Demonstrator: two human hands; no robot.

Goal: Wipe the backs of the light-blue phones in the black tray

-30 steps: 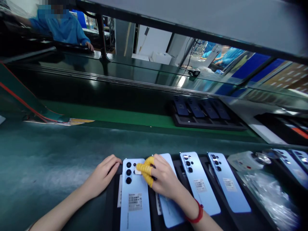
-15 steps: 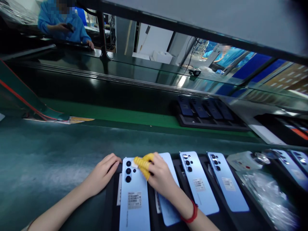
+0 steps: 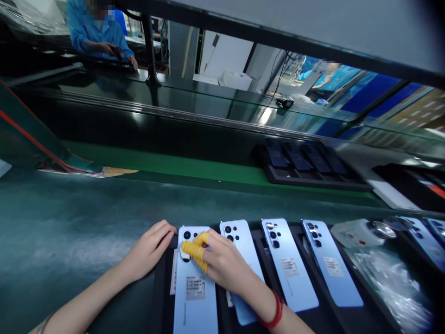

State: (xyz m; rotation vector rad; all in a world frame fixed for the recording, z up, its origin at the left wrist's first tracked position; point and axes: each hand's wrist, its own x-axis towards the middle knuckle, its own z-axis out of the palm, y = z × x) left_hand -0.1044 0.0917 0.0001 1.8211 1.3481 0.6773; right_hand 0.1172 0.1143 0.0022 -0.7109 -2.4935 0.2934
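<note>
Under right hand (image 3: 222, 264), phone (image 3: 195, 297) lengthwise, cameras away.

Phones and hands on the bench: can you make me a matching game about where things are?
Things:
1. right hand
2. left hand
3. dark tray of phones
4. red wristband

Places:
A. on the green belt
B. at the leftmost blue phone's top left corner
C. around the right wrist
D. yellow-capped fingertips on that phone's cameras

Pairs: 1-D, 2-B, 3-A, 4-C

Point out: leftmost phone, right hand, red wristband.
leftmost phone (image 3: 194, 297), head view, lower back panel near the label.
right hand (image 3: 225, 266), head view, back of the hand.
red wristband (image 3: 277, 312), head view, band at the right wrist.
</note>
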